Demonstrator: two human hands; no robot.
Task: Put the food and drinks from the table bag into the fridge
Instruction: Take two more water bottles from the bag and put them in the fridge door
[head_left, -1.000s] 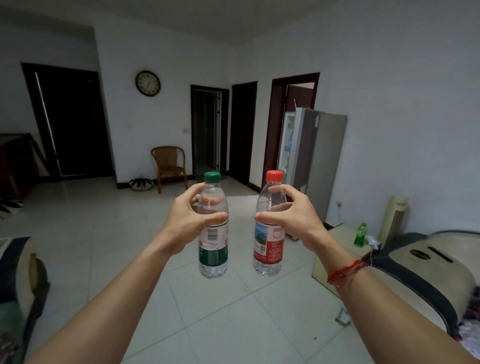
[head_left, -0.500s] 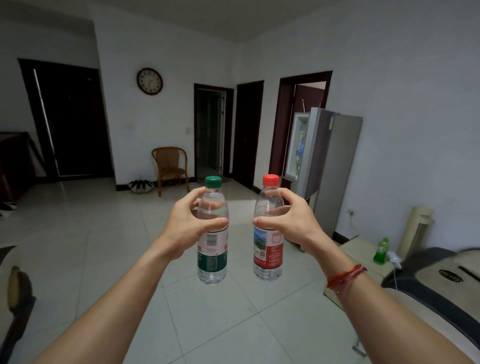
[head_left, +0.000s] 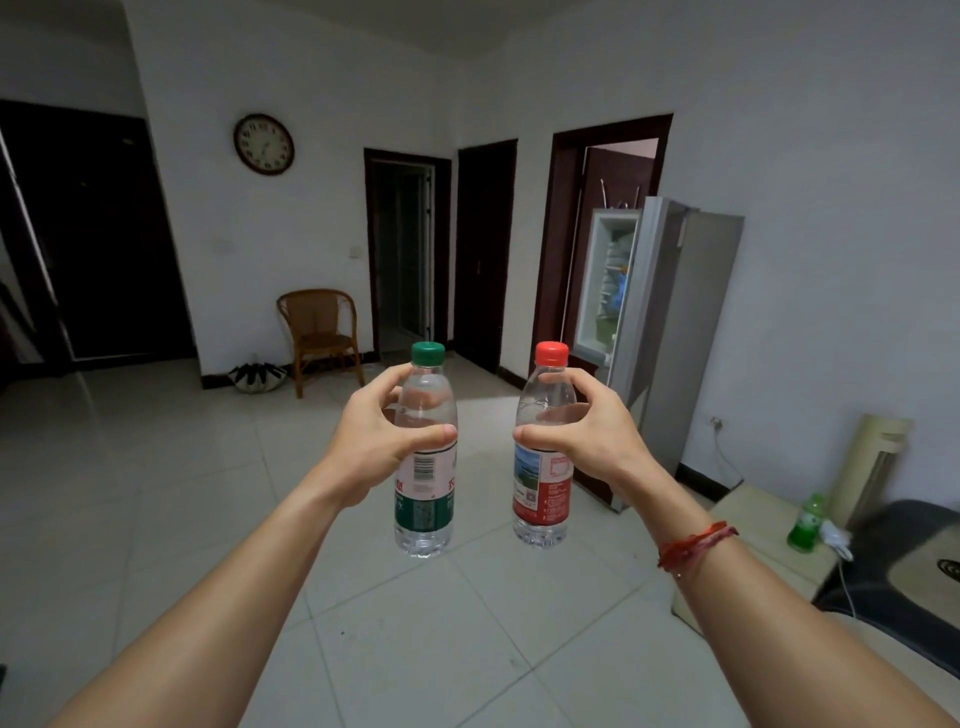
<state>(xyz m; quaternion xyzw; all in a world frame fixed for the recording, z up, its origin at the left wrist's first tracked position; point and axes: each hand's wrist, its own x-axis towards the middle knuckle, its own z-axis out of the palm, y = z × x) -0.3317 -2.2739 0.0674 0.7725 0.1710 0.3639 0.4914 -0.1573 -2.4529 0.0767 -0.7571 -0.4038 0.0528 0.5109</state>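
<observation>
My left hand (head_left: 371, 441) grips a clear water bottle with a green cap and green label (head_left: 425, 499), held upright in front of me. My right hand (head_left: 587, 434) grips a second upright water bottle with a red cap and red label (head_left: 543, 493). The two bottles are side by side, a little apart. Beyond my right hand stands the grey fridge (head_left: 685, 332) against the right wall, its door (head_left: 608, 280) swung open with items on the door shelves. The table bag is not in view.
White tiled floor (head_left: 156, 493) stretches ahead. A wicker chair (head_left: 319, 332) stands by the far wall under a clock (head_left: 263, 144). At the right are a low beige stand (head_left: 753, 525) with a green bottle (head_left: 805, 522), a tall cream fan (head_left: 872, 462) and a dark sofa (head_left: 904, 566).
The view has moved forward and turned right: the fridge looks larger and nearer. Both hands keep the bottles in the same grip. The dark object at the lower left has left the view.
</observation>
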